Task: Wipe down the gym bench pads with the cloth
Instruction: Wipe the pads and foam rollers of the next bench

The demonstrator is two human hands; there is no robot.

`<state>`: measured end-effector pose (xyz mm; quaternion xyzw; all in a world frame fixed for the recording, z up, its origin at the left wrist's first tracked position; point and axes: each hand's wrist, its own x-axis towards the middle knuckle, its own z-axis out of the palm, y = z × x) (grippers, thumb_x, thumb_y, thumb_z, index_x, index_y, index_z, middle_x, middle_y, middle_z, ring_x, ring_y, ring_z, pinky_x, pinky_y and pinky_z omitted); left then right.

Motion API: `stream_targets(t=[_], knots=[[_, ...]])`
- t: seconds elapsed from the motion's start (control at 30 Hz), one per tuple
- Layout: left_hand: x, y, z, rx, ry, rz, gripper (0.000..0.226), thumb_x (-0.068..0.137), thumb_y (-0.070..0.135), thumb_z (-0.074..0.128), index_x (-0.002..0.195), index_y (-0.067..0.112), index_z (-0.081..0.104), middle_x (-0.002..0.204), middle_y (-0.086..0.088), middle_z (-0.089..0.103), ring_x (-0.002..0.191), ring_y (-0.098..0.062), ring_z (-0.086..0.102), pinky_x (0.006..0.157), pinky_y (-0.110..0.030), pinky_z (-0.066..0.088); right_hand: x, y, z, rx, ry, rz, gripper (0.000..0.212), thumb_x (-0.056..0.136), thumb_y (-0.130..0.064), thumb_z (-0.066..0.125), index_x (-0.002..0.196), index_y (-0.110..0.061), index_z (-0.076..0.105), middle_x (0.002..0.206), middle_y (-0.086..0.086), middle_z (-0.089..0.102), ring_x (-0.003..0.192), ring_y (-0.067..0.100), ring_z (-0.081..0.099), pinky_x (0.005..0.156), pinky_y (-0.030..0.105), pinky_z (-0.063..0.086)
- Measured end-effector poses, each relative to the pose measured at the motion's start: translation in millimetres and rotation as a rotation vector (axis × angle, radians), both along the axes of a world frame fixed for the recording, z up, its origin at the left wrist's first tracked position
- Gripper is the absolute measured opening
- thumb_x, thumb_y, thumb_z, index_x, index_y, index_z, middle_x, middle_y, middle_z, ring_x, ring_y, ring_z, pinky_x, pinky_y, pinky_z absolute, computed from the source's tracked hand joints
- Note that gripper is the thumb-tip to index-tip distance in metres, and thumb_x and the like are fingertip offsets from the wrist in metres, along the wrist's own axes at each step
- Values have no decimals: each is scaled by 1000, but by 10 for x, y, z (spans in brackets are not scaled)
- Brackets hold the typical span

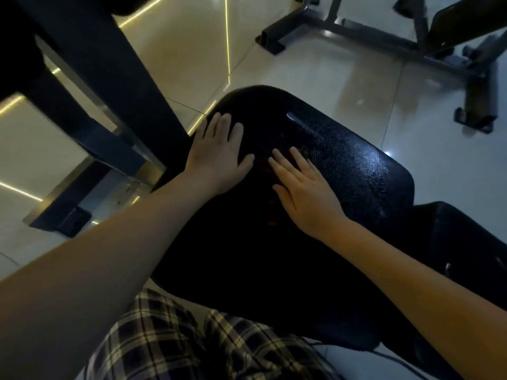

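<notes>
A black textured bench pad (343, 165) fills the middle of the head view. My left hand (216, 157) lies flat on its left part, fingers straight and spread. My right hand (304, 190) lies flat beside it, fingers straight, pressing on a dark cloth (267, 171) that shows only as a faint brownish patch between and under the fingers. Most of the cloth is lost against the dark pad. A second black pad (461, 242) adjoins on the right.
A dark machine frame (90, 86) with a foot (63, 218) stands close on the left. Another bench frame (411, 42) stands on the glossy tiled floor (315, 72) at the back right. Plaid clothing (192, 341) is at the bottom.
</notes>
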<state>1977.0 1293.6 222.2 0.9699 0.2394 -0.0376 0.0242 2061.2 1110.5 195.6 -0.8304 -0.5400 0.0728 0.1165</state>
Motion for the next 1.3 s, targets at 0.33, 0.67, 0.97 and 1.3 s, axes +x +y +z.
stream_targets(t=[0.33,0.67,0.97,1.3], knots=[[246,105,-143,17,-26,9,65,100,51,19,158,25,4,166,-3,-6,152,-23,-6,121,-48,-2,930,1282,97,55,-2,-272,50,105,-34,25,152,-16,27,161,1,21,150,25,8,122,42,8],[246,87,-150,13,-37,17,63,102,52,19,158,27,4,166,-1,-5,152,-21,-6,120,-44,-5,662,535,62,35,11,-163,51,105,-33,31,153,-18,23,162,-1,17,150,22,4,123,42,8],[253,66,-198,44,-38,26,65,101,52,16,158,25,0,166,-3,-7,152,-22,-8,121,-46,-5,280,-215,-65,10,-35,-83,57,101,-44,18,152,-19,27,159,-5,20,149,20,5,120,39,8],[274,96,-204,41,-33,20,67,98,55,12,158,27,-1,166,-2,-8,152,-22,-8,122,-48,-3,1125,1247,156,5,-6,-188,51,106,-34,24,154,-16,21,162,0,16,150,24,3,121,41,5]])
